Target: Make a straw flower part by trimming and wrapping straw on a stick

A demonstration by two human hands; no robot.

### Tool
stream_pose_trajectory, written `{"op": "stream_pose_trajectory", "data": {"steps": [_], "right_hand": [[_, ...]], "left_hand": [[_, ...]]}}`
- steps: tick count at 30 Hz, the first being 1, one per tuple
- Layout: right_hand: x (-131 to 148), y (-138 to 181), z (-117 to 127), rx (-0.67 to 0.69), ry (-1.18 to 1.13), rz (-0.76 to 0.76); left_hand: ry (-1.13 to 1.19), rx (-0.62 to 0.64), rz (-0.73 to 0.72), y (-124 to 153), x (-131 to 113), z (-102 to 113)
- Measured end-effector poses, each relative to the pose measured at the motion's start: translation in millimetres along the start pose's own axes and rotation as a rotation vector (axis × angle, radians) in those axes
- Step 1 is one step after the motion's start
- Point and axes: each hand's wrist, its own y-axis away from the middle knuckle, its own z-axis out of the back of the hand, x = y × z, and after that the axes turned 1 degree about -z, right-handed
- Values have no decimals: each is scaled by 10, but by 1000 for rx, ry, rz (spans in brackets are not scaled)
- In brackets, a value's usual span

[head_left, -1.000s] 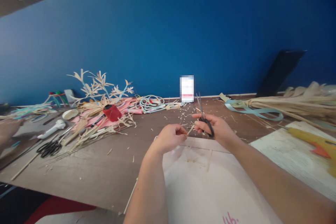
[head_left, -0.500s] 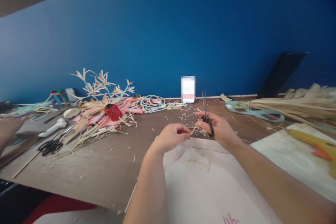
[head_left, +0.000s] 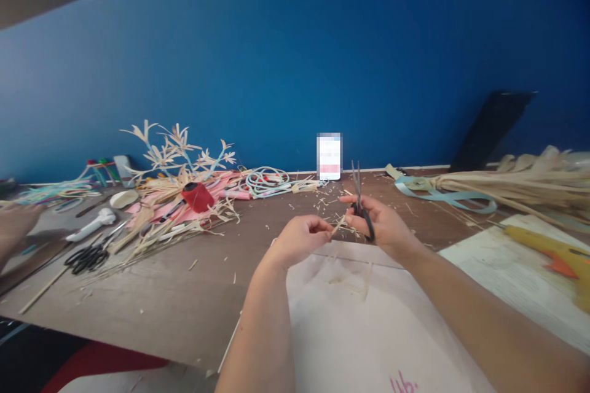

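Observation:
Just above the far edge of a white sheet [head_left: 350, 319], my left hand [head_left: 305, 238] is closed in a pinch on a thin pale straw strip [head_left: 339, 227]. The strip reaches across toward the fingertips of my right hand [head_left: 380, 218]. That hand is wrapped round black-handled scissors [head_left: 367, 221], whose blades point up and away and stand slightly apart. Whether the right fingertips also touch the strip I cannot tell. Small straw clippings lie on the sheet and on the table beyond it.
Left lie straw flowers [head_left: 173, 150], a red thread spool [head_left: 197, 196], black scissors [head_left: 87, 256] and a white tool [head_left: 92, 225]. A phone [head_left: 329, 156] leans on the blue wall. Right are a yellow glue gun [head_left: 539, 247], blue ribbon [head_left: 447, 196] and a straw bundle [head_left: 516, 181]. Another person's hand [head_left: 18, 227] shows far left.
Both hands hold nearly the same pose, with the strip and scissors still in them. The whole view has shifted very slightly.

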Motion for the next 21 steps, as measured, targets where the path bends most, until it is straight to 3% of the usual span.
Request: {"op": "stream_pose_trajectory", "data": {"steps": [6, 15, 21], "right_hand": [[28, 19, -35, 13, -39, 11], [74, 50, -66, 15, -64, 31], [31, 38, -61, 24, -52, 42]], "left_hand": [[85, -32, -8, -47, -13, -122], [234, -268, -59, -130, -9, -259], [427, -342, -64, -160, -23, -297]]}}
